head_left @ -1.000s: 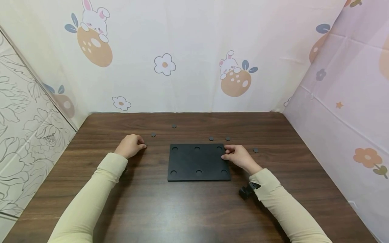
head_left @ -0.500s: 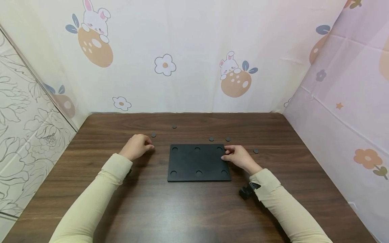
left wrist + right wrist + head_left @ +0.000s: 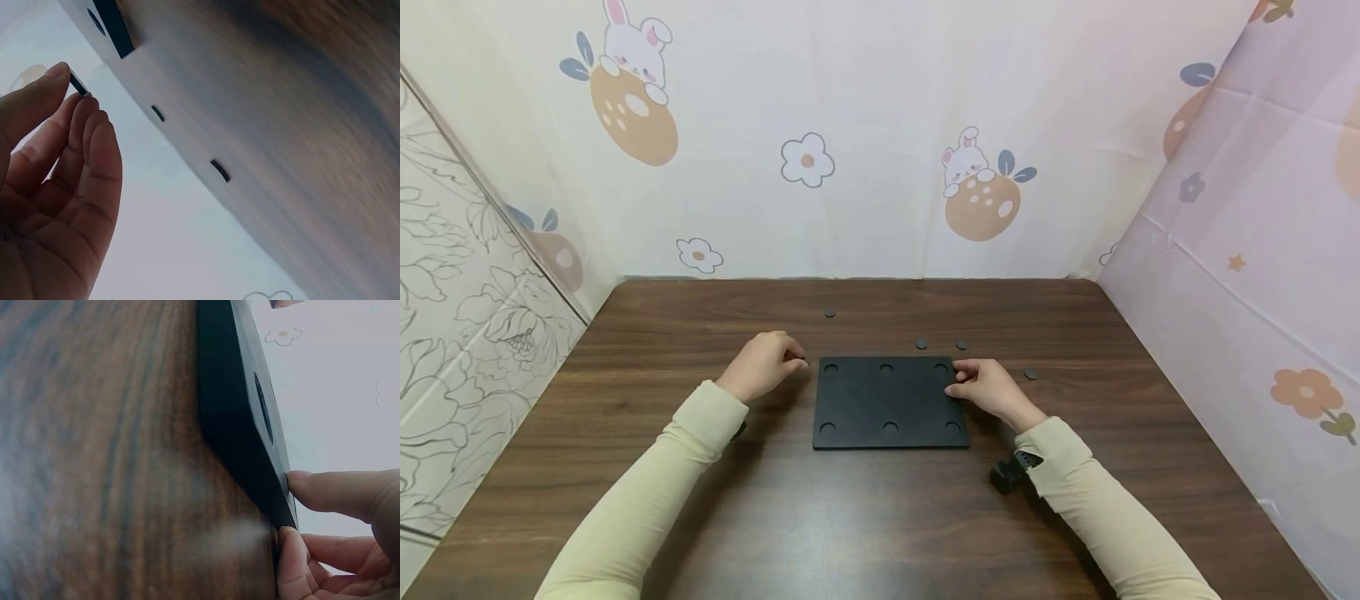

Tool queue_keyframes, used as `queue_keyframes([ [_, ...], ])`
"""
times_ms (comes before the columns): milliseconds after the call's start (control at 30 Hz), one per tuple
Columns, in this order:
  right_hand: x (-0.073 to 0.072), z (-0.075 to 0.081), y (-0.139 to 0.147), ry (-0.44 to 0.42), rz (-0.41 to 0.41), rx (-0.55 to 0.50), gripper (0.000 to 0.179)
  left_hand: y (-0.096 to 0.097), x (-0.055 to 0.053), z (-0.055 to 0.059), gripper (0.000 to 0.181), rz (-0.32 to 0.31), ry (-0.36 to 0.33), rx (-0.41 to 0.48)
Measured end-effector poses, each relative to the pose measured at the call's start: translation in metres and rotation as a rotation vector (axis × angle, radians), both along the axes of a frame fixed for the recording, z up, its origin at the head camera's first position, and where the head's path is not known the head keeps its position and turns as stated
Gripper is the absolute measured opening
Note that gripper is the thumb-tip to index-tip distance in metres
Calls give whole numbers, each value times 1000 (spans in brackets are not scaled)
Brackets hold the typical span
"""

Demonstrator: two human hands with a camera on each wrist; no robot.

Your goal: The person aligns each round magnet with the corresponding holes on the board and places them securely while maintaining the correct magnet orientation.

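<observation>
My left hand (image 3: 765, 364) is just left of a black rectangular board (image 3: 889, 400). Between its thumb and fingertips it pinches a small dark disc (image 3: 79, 84), seen edge-on in the left wrist view. The board lies flat on the table, with several round recesses along its far and near sides. My right hand (image 3: 992, 390) grips the board's right edge, thumb on top and fingers against the side, as the right wrist view shows. None of the recesses I see has a disc in it.
Beyond the board on the brown wooden table (image 3: 880, 525) lie loose dark discs: one at the back (image 3: 830, 313), a pair near the board's far right corner (image 3: 921, 344), and another disc (image 3: 1031, 374) right of my right hand. A patterned curtain (image 3: 880, 200) hangs behind the table.
My left hand has moved right with the pinched disc, from the table's left part to beside the board. It now covers the spot where another disc showed. My right hand stays on the board.
</observation>
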State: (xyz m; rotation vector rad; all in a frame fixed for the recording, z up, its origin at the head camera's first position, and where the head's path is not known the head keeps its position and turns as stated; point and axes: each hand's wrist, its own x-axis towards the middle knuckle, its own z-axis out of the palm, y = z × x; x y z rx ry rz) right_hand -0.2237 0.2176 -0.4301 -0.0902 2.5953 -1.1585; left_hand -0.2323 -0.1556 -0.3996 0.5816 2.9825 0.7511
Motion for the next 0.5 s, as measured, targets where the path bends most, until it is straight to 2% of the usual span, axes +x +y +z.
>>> queue_keyframes([
  [500, 0, 1, -1, 18, 11, 12, 59, 23, -5, -7, 18, -44, 4, 11],
])
